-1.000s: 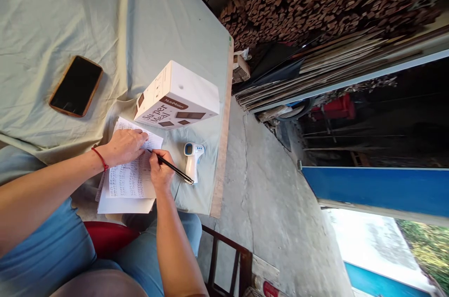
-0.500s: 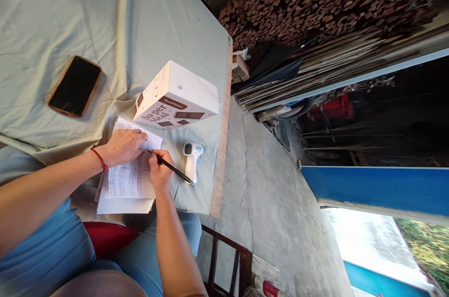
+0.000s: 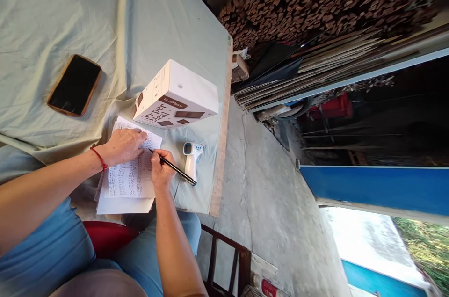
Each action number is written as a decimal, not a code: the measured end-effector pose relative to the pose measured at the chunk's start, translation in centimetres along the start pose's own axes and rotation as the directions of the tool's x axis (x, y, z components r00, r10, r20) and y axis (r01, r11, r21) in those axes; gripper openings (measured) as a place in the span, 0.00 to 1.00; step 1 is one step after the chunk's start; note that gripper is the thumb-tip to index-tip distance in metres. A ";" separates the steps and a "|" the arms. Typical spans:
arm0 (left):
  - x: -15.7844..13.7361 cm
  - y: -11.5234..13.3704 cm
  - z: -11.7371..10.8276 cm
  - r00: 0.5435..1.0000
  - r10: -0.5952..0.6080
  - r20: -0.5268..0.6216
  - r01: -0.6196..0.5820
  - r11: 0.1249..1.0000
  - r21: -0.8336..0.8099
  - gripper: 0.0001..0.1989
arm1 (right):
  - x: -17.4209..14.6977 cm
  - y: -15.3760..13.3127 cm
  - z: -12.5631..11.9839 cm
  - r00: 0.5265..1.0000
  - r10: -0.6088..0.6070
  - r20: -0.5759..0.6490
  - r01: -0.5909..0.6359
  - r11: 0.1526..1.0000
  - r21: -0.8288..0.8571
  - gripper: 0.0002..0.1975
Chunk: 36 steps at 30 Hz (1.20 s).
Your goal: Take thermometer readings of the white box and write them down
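Observation:
My right hand (image 3: pixel 162 170) is closed around a black pen (image 3: pixel 178 171), its tip at the written sheet. Under both hands lies a paper (image 3: pixel 128 180) covered in rows of handwriting, on top of another white sheet (image 3: pixel 122 206). My left hand (image 3: pixel 126 145) rests flat on the upper part of the paper, fingers stretched out. Just beyond the paper stands a white box (image 3: pixel 189 89) printed "Super Meal". To the right of my right hand lies a white and blue infrared thermometer (image 3: pixel 191 159), partly crossed by the pen's back end.
A phone in a brown case (image 3: pixel 74 85) lies on the cloth-covered table (image 3: pixel 168 16) at left. The table's wooden edge (image 3: pixel 220 161) runs along the right. A dark wooden chair frame (image 3: pixel 242 264) stands on the concrete floor (image 3: pixel 266 184); stacked firewood (image 3: pixel 294 2) is behind.
My right hand and the pen have shifted slightly to the right across the paper. My left hand stays in place on the sheet.

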State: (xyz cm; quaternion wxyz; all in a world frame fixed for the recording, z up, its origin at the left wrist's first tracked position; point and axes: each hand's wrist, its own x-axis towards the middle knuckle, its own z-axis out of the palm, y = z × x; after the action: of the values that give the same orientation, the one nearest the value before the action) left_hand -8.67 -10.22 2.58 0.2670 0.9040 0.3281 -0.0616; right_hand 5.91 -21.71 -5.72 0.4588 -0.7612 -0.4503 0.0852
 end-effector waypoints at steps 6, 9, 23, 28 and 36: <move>0.0 0.0 0.1 1.000 0.003 0.008 -0.003 1.000 0.019 0.14 | -0.1 0.2 0.1 0.999 -0.002 -0.033 0.002 1.000 0.009 0.15; 0.0 -0.1 0.1 1.000 0.010 -0.013 -0.009 1.000 0.021 0.13 | -0.1 0.1 0.1 1.000 -0.003 -0.018 0.003 1.000 0.003 0.15; 0.0 -0.1 0.1 1.000 0.011 -0.022 -0.011 1.000 0.013 0.13 | 0.1 -0.5 -0.1 0.996 0.049 0.070 -0.049 0.999 -0.007 0.16; -0.2 0.2 -0.4 1.000 0.002 -0.009 -0.002 1.000 0.018 0.14 | 0.2 -0.5 -0.1 0.999 0.018 0.049 -0.019 1.000 0.011 0.15; -0.3 0.2 -0.4 1.000 -0.003 -0.007 0.003 1.000 0.001 0.15 | 0.2 -0.3 -0.1 0.999 -0.005 0.051 0.007 1.000 -0.021 0.14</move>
State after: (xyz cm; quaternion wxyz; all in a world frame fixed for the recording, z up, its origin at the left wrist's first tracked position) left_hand -8.83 -10.32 3.14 0.2655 0.9039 0.3302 -0.0590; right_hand 5.88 -21.59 -5.41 0.4392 -0.7623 -0.4651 0.0984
